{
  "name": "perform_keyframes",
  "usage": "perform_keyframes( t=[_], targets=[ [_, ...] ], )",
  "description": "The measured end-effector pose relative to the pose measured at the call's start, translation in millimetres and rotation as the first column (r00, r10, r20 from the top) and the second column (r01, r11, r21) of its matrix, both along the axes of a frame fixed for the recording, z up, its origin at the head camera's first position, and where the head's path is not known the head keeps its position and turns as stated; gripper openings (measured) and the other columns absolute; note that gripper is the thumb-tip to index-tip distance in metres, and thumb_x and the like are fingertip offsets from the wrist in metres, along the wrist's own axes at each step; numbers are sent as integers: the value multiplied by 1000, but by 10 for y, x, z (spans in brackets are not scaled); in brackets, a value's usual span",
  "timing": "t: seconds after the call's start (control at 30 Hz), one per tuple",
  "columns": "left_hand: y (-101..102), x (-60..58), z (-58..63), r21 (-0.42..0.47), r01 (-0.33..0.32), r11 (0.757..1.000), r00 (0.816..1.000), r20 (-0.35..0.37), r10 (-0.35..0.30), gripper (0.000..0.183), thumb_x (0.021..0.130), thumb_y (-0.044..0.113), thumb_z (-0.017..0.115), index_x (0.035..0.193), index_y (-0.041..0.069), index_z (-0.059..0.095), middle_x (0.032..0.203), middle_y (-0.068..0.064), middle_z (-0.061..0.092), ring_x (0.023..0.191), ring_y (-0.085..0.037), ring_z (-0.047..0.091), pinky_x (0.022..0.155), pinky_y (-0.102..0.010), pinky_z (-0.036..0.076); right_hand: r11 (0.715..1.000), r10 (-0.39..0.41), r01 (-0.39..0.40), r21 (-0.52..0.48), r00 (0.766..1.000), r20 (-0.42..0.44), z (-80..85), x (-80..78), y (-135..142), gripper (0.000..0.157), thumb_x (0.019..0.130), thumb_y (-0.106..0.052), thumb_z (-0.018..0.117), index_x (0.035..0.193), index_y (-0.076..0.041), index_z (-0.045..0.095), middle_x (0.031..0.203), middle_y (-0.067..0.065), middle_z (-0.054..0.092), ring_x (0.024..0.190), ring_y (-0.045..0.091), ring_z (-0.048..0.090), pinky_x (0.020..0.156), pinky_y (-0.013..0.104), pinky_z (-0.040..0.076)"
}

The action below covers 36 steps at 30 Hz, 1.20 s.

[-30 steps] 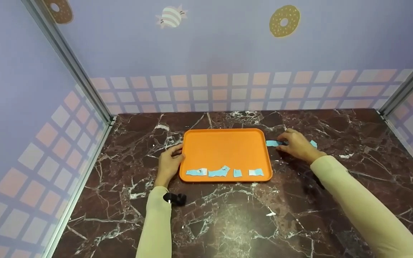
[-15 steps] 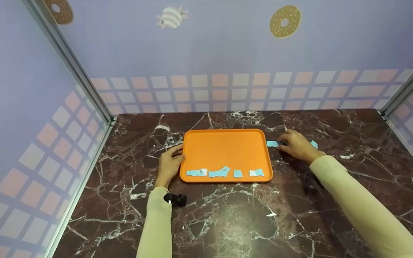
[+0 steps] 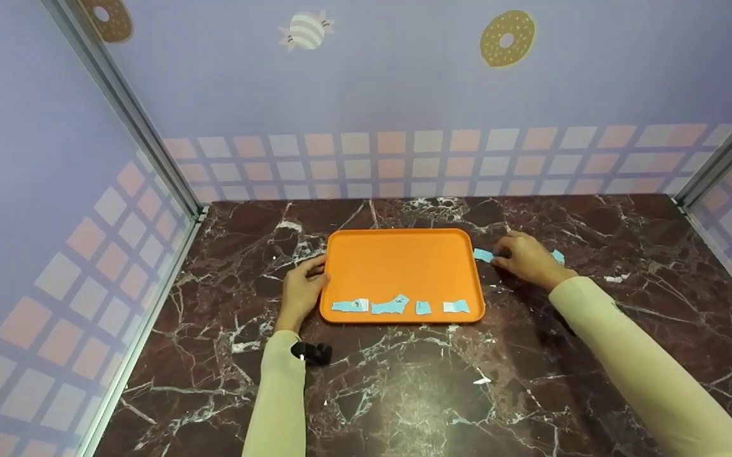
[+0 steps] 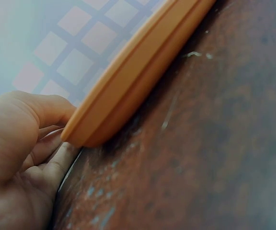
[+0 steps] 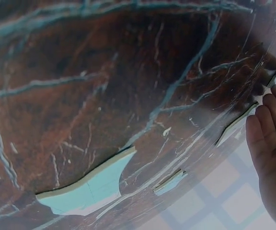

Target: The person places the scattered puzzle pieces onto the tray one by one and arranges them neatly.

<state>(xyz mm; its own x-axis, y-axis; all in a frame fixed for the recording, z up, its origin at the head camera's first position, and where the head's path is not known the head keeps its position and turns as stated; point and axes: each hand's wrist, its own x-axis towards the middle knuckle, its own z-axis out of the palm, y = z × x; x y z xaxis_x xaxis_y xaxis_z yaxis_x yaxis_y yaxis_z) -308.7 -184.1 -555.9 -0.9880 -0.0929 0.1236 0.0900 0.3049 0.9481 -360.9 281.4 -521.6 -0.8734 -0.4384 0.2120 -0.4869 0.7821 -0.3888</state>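
My left hand (image 3: 302, 289) grips the left edge of an orange tray (image 3: 397, 266). In the left wrist view its fingers and thumb close on the rim of the tray (image 4: 133, 72). My right hand (image 3: 524, 257) is on the table just right of the tray, pinching a torn light-blue cardboard piece (image 3: 482, 255), partly hidden by the fingers. Another light-blue piece (image 3: 558, 256) shows beyond that hand. In the right wrist view the fingers (image 5: 267, 139) are at the right edge, beside a narrow piece (image 5: 236, 125); a large torn piece (image 5: 90, 187) and a small one (image 5: 170, 182) lie farther off.
Several torn blue-and-white pieces, including a jagged piece (image 3: 390, 306), lie in a row along the tray's near edge. A white scrap (image 3: 482, 381) appears on the dark marbled table (image 3: 404, 406). Patterned walls (image 3: 366, 76) enclose the back and sides.
The light-blue piece at my right fingertips has turned slightly, and less of it shows left of the hand. My left hand keeps its hold on the tray.
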Motion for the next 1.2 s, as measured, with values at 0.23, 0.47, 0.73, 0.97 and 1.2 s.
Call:
perform_keyframes(
  t=[0.23, 0.47, 0.73, 0.97, 1.2],
  targets=[
    [-3, 5, -2, 4, -5, 1000, 1000, 20, 5, 43, 98, -1, 69, 141, 1, 69, 126, -19, 71, 116, -33, 70, 96, -41, 59, 1000, -6, 6, -8, 1000, 5, -14, -17, -58, 20, 92, -10, 83, 100, 6, 74, 96, 19, 66, 98, 45, 63, 91, 60, 53],
    [8, -7, 8, 2, -13, 1000, 1000, 3, 13, 41, 97, -1, 69, 139, 0, 70, 123, -20, 72, 112, -34, 72, 95, -41, 60, 1000, -19, 19, 7, 1000, -2, -9, -24, -67, 16, 92, -8, 82, 98, 5, 75, 95, 16, 63, 91, 39, 63, 84, 57, 55],
    [5, -12, -7, -3, -17, 1000, 1000, -1, 17, 41, 96, -3, 69, 137, -1, 71, 122, -20, 73, 112, -34, 72, 94, -40, 60, 999, -51, 51, -7, 998, 30, -16, 2, -27, 19, 92, -7, 80, 99, 8, 72, 97, 21, 68, 105, 49, 64, 97, 61, 52],
    [12, -11, 2, 2, -16, 1000, 1000, -5, 16, 41, 96, -5, 69, 137, -2, 70, 121, -22, 72, 113, -36, 71, 95, -41, 60, 996, -59, 59, -60, 998, -3, 38, 49, 22, 21, 93, -7, 79, 103, 10, 72, 99, 22, 65, 93, 41, 64, 85, 58, 56],
    [10, -16, -16, 5, -15, 1000, 1000, 9, 15, 42, 97, -4, 69, 139, -2, 69, 122, -22, 72, 114, -35, 71, 95, -39, 60, 992, -41, 35, -121, 998, -48, 128, 96, -56, 20, 92, -8, 83, 101, 7, 74, 97, 18, 66, 91, 38, 66, 83, 53, 58]
  ],
)
